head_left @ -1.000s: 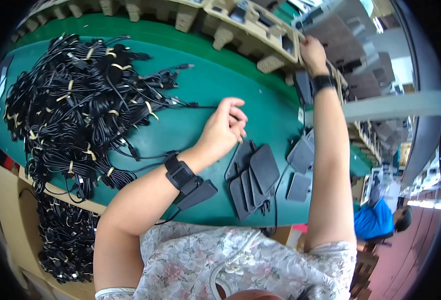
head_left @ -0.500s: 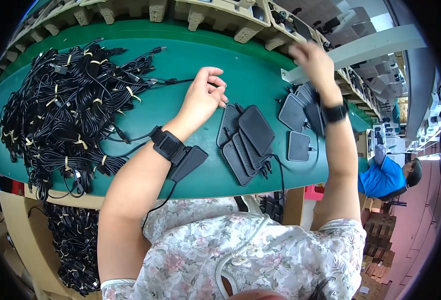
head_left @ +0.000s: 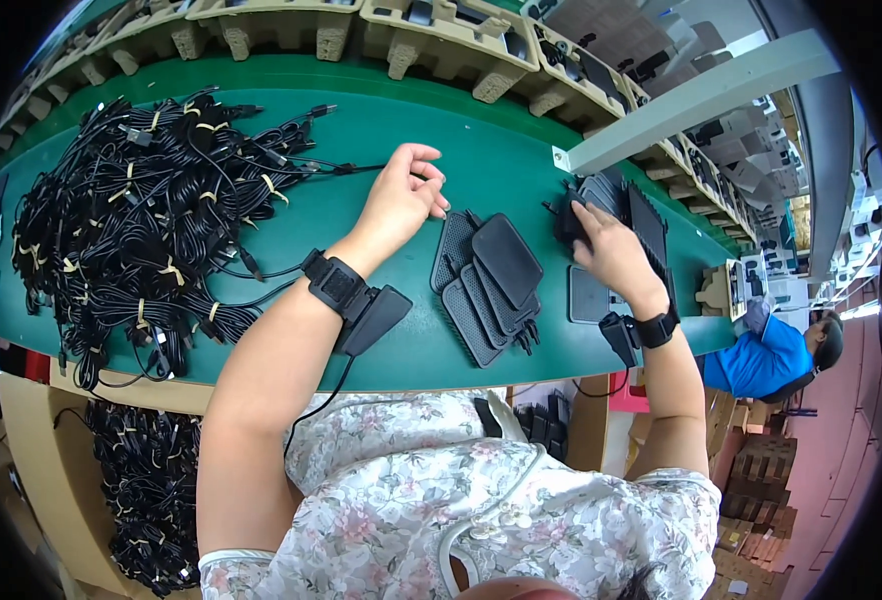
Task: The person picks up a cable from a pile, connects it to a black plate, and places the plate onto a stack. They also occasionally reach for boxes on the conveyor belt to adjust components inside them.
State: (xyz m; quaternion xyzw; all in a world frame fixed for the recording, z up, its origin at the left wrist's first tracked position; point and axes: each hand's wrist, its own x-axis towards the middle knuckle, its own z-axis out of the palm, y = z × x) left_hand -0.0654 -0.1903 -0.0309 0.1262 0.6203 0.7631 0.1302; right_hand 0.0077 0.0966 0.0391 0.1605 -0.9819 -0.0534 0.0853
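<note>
My left hand point(head_left: 401, 190) is loosely curled above the green table, its fingers around the end of a black cable point(head_left: 361, 168) that runs from a large heap of tied black cables point(head_left: 161, 220). At the right, my right hand point(head_left: 611, 250) reaches down with its fingers closed on a black rectangular pad point(head_left: 567, 222), partly hidden by the fingers. More black pads point(head_left: 601, 190) lie behind that hand, and a single pad point(head_left: 587, 295) lies below it. Between my hands a fanned group of black mesh-textured pads point(head_left: 491, 290) rests on the table.
Moulded brown trays point(head_left: 451, 40) line the far edge, and a pale metal bar point(head_left: 701, 95) slants over the right side. Below the table, a box holds more black cables point(head_left: 146, 490). A person in blue point(head_left: 766, 350) is farther off at the right.
My right hand has come down and nearer from by the far trays to the right-hand pads, and its fingers have closed on one. My left hand has hardly moved.
</note>
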